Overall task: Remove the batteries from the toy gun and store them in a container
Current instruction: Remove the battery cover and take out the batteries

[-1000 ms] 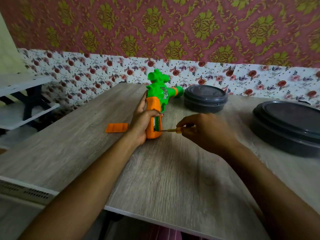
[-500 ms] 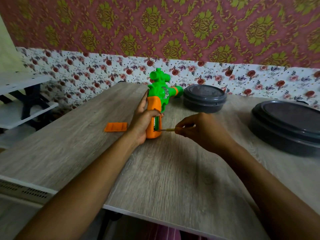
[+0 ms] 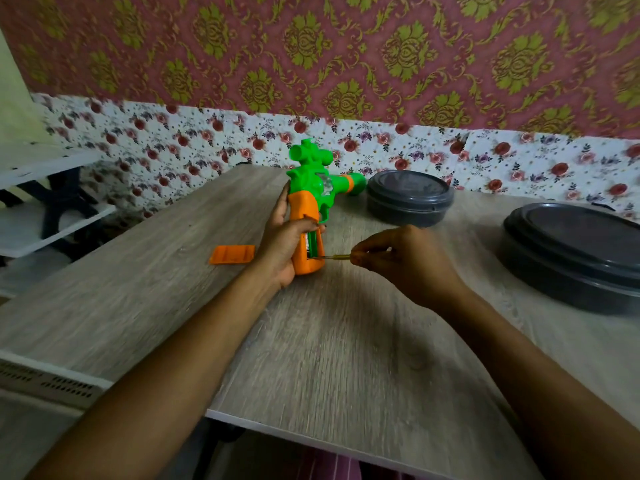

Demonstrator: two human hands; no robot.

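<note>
A green toy gun (image 3: pixel 313 174) with an orange handle stands butt-down on the wooden table (image 3: pixel 346 341). My left hand (image 3: pixel 284 244) grips the handle from the left, thumb across its front. The battery compartment in the handle is open, with a green battery (image 3: pixel 313 241) showing inside. My right hand (image 3: pixel 405 261) pinches a thin yellow-handled screwdriver (image 3: pixel 337 257); its tip sits at the lower end of the compartment. The orange battery cover (image 3: pixel 232 254) lies flat on the table left of my left hand.
A small round dark container with lid (image 3: pixel 410 197) stands behind the gun at the right. A larger dark lidded container (image 3: pixel 575 254) is at the far right. A white shelf unit (image 3: pixel 41 202) stands left of the table; floral wallpaper runs behind.
The screwdriver tip stays at the bottom of the compartment; my right hand has shifted only slightly. The gun and my left hand are where they were.
</note>
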